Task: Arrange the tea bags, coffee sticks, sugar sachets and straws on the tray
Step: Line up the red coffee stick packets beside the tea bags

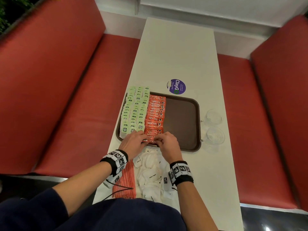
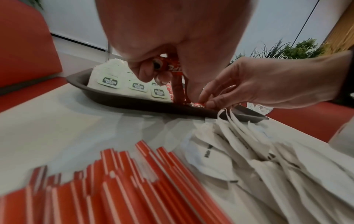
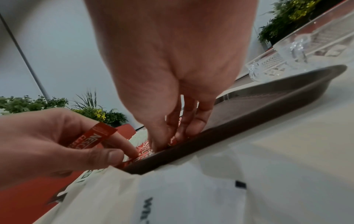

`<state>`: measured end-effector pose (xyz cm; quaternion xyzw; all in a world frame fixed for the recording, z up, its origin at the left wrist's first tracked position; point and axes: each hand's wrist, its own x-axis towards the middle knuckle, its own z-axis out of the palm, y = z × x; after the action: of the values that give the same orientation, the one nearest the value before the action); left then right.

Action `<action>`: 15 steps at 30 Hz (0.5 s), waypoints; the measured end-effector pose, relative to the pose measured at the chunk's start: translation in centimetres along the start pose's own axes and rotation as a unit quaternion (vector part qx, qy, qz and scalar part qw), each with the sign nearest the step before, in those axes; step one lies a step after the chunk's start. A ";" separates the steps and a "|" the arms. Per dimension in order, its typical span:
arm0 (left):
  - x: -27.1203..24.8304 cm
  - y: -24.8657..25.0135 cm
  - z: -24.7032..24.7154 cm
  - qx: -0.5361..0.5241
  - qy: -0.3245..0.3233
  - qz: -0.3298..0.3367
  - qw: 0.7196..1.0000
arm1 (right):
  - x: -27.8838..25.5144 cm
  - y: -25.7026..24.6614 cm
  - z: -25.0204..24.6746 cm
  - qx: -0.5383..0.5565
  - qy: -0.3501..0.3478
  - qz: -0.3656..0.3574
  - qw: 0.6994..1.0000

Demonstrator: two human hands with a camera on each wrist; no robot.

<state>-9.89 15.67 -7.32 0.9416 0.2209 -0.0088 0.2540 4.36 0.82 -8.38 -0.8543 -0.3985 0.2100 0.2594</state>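
Observation:
A dark brown tray lies on the white table. Green-tagged tea bags fill its left side in rows. Beside them runs a column of red coffee sticks. My left hand grips a few red coffee sticks at the tray's near edge. My right hand pinches a coffee stick lying at the bottom of the column, just inside the tray's rim. White sugar sachets are heaped in front of the tray. Red striped straws lie to their left.
Two clear glass mugs stand right of the tray. A round purple sticker sits on the table beyond it. Red bench seats flank the table on both sides. The tray's right half is bare.

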 end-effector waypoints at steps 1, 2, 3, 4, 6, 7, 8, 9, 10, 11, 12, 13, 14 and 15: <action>0.1 0.1 0.0 0.009 -0.002 0.002 1.000 | 0.0 0.0 0.1 -0.004 0.005 0.003 1.000; 0.3 0.1 0.1 0.016 -0.005 0.003 1.000 | 0.0 0.0 0.1 -0.006 0.010 0.005 1.000; 0.4 0.1 0.1 0.022 -0.008 0.003 1.000 | 0.0 0.0 0.2 -0.008 0.014 0.006 1.000; 0.4 0.1 0.1 0.027 -0.011 0.004 1.000 | 0.0 0.0 0.2 -0.011 0.016 0.006 1.000; 0.4 0.2 0.2 0.034 -0.011 0.005 0.999 | -0.1 0.0 0.4 -0.017 0.020 0.008 1.000; 0.4 0.2 0.2 0.036 -0.010 0.005 0.999 | -0.2 0.0 0.5 -0.018 0.023 0.009 1.000; 0.4 0.2 0.2 0.037 -0.007 0.005 0.999 | -0.2 0.0 0.5 -0.016 0.026 0.009 0.999; 0.4 0.2 0.3 0.037 -0.001 0.007 0.999 | -0.2 -0.1 0.5 -0.014 0.028 0.008 0.999; 0.4 0.3 0.2 0.037 0.007 0.011 0.999 | -0.2 -0.1 0.5 -0.011 0.028 0.007 1.000; 0.5 0.3 0.2 0.036 0.016 0.014 0.999 | -0.2 -0.1 0.5 -0.008 0.028 0.006 1.000; 0.6 0.3 0.2 0.036 0.026 0.018 0.999 | -0.2 -0.2 0.5 -0.004 0.028 0.007 1.000; 0.8 0.3 0.2 0.040 0.033 0.022 0.998 | -0.2 -0.2 0.5 -0.002 0.030 0.008 1.000; 1.0 0.3 0.2 0.047 0.035 0.027 0.998 | -0.2 -0.2 0.5 0.002 0.033 0.010 0.999; 1.3 0.3 0.3 0.056 0.033 0.031 0.997 | -0.3 -0.2 0.5 0.005 0.037 0.011 0.999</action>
<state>-8.59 15.83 -7.56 0.9606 0.1991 0.0180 0.1932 3.81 0.86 -8.63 -0.8644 -0.3781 0.1836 0.2760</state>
